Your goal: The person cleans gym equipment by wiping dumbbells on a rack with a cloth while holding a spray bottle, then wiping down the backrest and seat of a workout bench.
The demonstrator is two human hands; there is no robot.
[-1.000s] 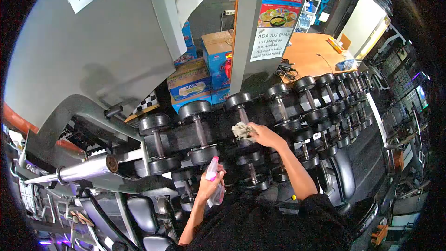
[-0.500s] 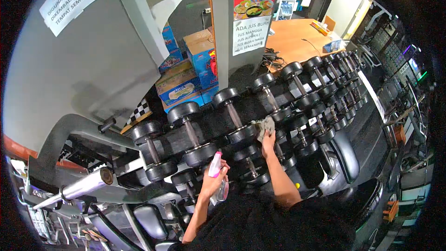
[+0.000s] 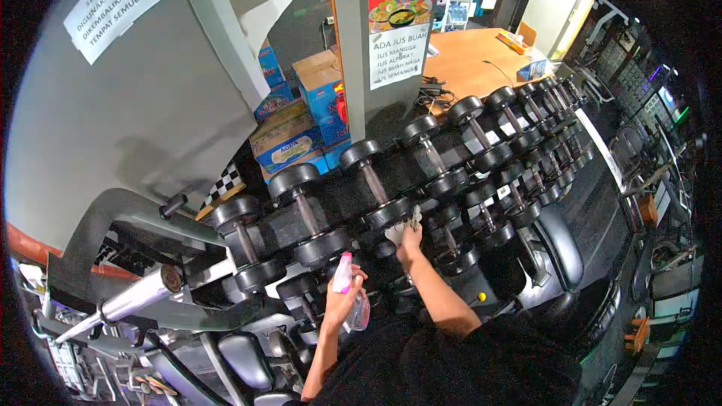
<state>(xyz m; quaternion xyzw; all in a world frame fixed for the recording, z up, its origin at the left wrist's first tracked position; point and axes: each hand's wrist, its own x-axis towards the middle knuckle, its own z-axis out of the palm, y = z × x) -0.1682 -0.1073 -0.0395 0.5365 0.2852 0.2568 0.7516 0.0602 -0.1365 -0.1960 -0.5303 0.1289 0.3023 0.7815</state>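
Gripping spray bottle (image 3: 359,316) in left hand (image 3: 342,302) | clutching cloth (image 3: 395,234) in right hand (image 3: 410,243) at near end of dumbbell (image 3: 374,183) | seemingly wiping; next, likely needs steady pressure

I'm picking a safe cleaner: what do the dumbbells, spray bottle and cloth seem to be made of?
Dumbbells: black heads with a soft sheen, perhaps rubber or coated metal; grey shafts that shine like metal. Spray bottle: likely smooth plastic, given its see-through body and pink-and-white top. Cloth: pale, matt fabric by its soft crumpled folds; fibre can't be told.
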